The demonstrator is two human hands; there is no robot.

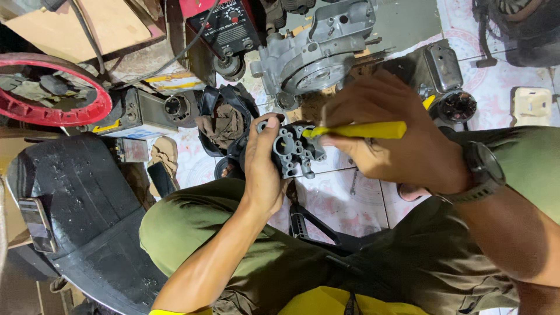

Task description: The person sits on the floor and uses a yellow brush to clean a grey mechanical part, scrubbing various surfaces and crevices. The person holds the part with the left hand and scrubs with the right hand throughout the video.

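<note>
Olive-green trousers (233,245) covered my knees at the near edge of view, and just above them my left hand (263,169) was wrapped firmly around a small grey metal casting (294,150), thumb and fingers closed on its side. It hung in the air over the tiled floor (344,198), between my knees. My right hand (388,137) was curled shut around a yellow-handled tool (357,130), whose working end met the face of the casting; I could not see the tip itself. The part looked dull grey and grimy, with several round bores and small lugs on its face. Judging by that, I was midway through working on it: it was off the machine and bare, yet nothing showed it cleaned or refitted. A dark watch (483,172) sat on my right wrist. To my left lay a black seat (81,204). Farther out stood a large grey engine case (318,55), a red rim (55,87) and a red welding box (224,23).
</note>
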